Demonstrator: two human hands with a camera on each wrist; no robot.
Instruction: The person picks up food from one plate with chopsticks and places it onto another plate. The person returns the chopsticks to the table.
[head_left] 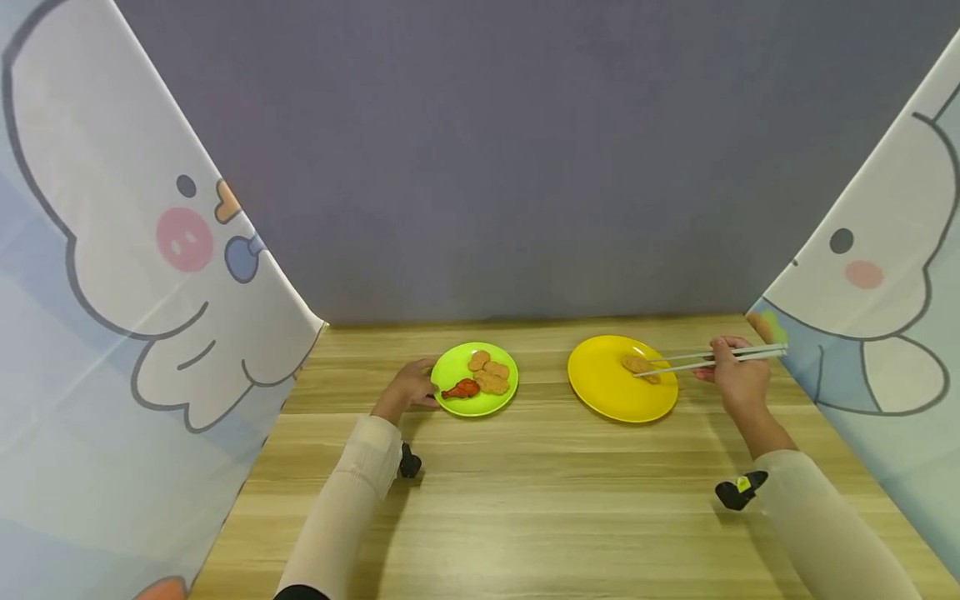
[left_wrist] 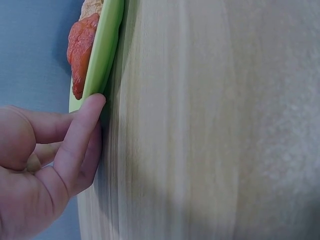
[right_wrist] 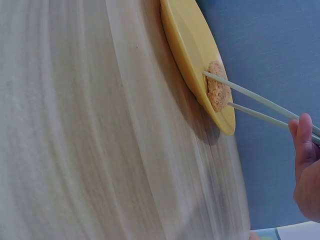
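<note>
My left hand [head_left: 414, 383] pinches the near-left rim of a small green plate [head_left: 452, 367]. On that plate lie a red toy drumstick [head_left: 462, 388] and several tan fried pieces [head_left: 492, 382]; in the left wrist view the fingertips are right at the rim below the drumstick [left_wrist: 82, 47]. With my right hand [head_left: 738, 379] I grip a pair of pale chopsticks [head_left: 765, 354], held from the right over a larger yellow plate [head_left: 600, 379]. Their tips are spread about a tan fried piece [right_wrist: 218, 87] near the plate's right rim, one on each side of it.
The wood-grain table [head_left: 540, 508] carries both plates, with a gap between them. A grey panel [head_left: 525, 167] rises behind its far edge. Cartoon-printed sheets [head_left: 150, 333] stand along the left and right sides.
</note>
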